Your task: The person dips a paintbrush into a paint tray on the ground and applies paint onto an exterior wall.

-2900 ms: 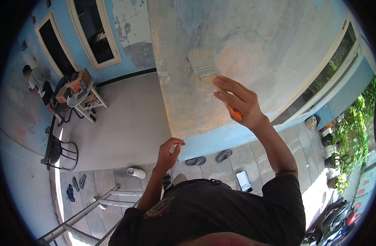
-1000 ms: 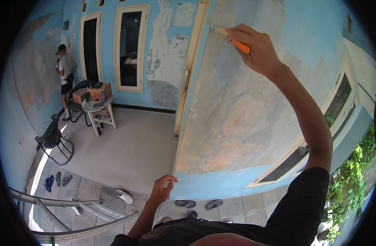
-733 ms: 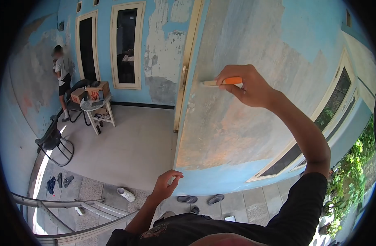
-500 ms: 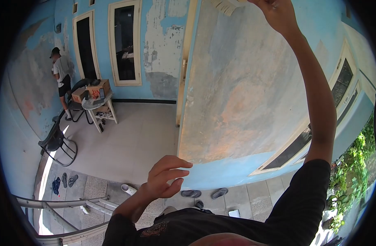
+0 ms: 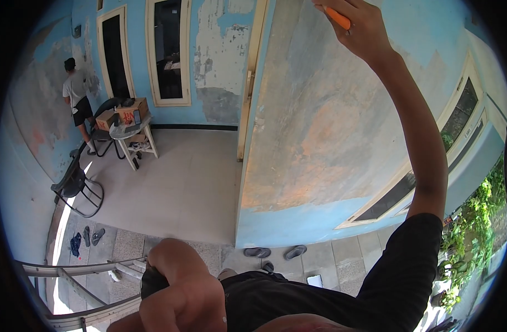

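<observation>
At the top of the view my right hand (image 5: 364, 27) is raised against the patchy wall (image 5: 314, 110), closed round an orange handle (image 5: 338, 19). It belongs to a brush whose bristles are out of view now. The wall surface beneath it is grey and tan, with pale blue paint along its lower part. My left hand (image 5: 181, 301) is folded in close to my body at the bottom of the view. Its fingers cannot be made out, nor whether they hold anything.
A metal ladder (image 5: 71, 274) stands at the lower left. Slippers (image 5: 257, 252) lie on the paving below the wall. Further back are a black chair (image 5: 75, 180), a small table (image 5: 129, 130) with cardboard boxes (image 5: 133, 112), and another person (image 5: 76, 91) at the far wall.
My right hand has turned, so the orange handle shows and the pale bristles have left view. My left hand has drawn back from beside the wall's edge towards my body.
</observation>
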Available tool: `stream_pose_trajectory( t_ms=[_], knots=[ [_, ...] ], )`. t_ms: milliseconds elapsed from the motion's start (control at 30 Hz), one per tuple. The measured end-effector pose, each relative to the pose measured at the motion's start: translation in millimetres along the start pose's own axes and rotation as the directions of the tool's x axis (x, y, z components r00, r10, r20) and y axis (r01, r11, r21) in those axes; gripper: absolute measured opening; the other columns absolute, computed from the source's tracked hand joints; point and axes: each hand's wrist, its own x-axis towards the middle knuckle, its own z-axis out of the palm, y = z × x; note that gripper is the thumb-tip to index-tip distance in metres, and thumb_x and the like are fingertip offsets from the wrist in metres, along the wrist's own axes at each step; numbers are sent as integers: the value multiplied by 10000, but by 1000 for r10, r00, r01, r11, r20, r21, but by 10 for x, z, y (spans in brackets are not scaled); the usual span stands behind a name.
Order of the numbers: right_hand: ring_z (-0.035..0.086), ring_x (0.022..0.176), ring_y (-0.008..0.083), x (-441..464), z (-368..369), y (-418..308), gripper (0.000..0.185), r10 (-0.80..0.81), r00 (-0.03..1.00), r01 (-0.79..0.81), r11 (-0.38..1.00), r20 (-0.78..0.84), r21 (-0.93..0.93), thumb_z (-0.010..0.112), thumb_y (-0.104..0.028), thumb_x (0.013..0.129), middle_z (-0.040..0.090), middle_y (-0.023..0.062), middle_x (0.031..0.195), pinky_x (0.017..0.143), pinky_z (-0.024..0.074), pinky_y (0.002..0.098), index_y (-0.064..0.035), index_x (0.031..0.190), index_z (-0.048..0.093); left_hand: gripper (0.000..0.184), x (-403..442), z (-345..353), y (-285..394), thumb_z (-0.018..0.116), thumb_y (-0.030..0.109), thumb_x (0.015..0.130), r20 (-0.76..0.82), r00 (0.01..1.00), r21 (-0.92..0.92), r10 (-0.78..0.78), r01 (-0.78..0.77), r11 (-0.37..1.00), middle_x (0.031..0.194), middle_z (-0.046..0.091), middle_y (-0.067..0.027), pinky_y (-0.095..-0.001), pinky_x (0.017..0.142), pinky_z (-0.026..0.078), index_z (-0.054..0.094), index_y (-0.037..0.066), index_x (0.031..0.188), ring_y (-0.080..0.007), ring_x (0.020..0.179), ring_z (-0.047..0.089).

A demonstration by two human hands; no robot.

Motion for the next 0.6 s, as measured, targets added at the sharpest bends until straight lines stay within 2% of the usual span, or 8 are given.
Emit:
stream_pose_trajectory(
  t_ms=[67, 133, 167, 200, 233, 400, 533, 600],
  knots=[
    [707, 902, 303, -26, 25, 105, 95, 96, 983, -99, 995, -154, -13, 717, -16, 928, 706, 152, 1024, 732, 579, 355, -24, 1014, 677, 375, -41, 66, 45, 464, 270, 1109, -72, 997, -13, -26, 26, 1000, 1513, 530, 202, -326, 1022, 414, 569, 313, 1467, 81, 1316, 468],
    [706, 864, 260, -168, 174, 152, 147, 47, 991, -52, 998, -125, -35, 724, -30, 925, 715, 95, 1016, 728, 585, 341, -75, 1056, 677, 251, -176, 62, 259, 447, 151, 1097, -230, 969, -70, -89, 75, 995, 1346, 665, 124, -194, 893, 430, 639, 89, 1247, 103, 1119, 563],
    [705, 826, 216, -205, 232, 79, 204, -1, 994, -6, 998, -109, -60, 731, -43, 921, 724, 39, 1009, 723, 591, 327, -127, 1099, 677, 251, -189, 146, 240, 447, 151, 1097, -222, 970, -73, -97, 83, 994, 1346, 665, 124, -194, 893, 430, 639, 89, 1247, 103, 1119, 563],
    [705, 853, 237, -296, 295, -63, 275, 47, 999, -46, 998, 12, -40, 737, 4, 865, 705, 42, 1013, 723, 598, 334, -125, 1097, 665, 152, -234, 311, 172, 439, 86, 1074, -510, 860, -441, 7, -269, 856, 1206, 704, 96, -145, 809, 412, 585, 43, 1071, 76, 964, 583],
    [727, 878, 236, -308, 299, -276, 253, 36, 992, -34, 999, 118, -13, 745, -2, 877, 722, 43, 1059, 722, 610, 308, -115, 1094, 679, 188, -263, 419, 117, 432, 22, 1052, -756, 652, -585, -56, -634, 506, 1067, 742, 67, -96, 725, 395, 532, -3, 895, 48, 810, 602],
    [748, 889, 237, -278, 135, -655, 205, 15, 955, -41, 996, 296, 81, 739, 13, 891, 733, 41, 1122, 718, 620, 275, -98, 1057, 694, 136, -366, 325, 78, 494, 81, 1018, -623, 764, -756, -168, -533, 381, 1148, 682, 10, -115, 792, 391, 470, -49, 984, -32, 874, 608],
    [709, 787, 206, -265, 116, -319, 207, 24, 995, -41, 983, 97, 178, 762, -28, 874, 703, 24, 1069, 669, 592, 292, -105, 1055, 698, 291, -471, 265, 159, 555, 140, 984, -475, 846, -866, -242, -402, 296, 1229, 623, -46, -133, 859, 388, 409, -96, 1073, -112, 938, 614],
    [707, 907, 306, -63, -68, -234, 95, 147, 977, -183, 948, 152, 261, 723, -7, 928, 709, 151, 1006, 777, 575, 362, -15, 1012, 680, 386, -476, 332, 48, 586, 169, 967, -422, 873, -893, -247, -352, 281, 1270, 593, -75, -142, 892, 386, 379, -119, 1118, -151, 970, 617]
  ],
)
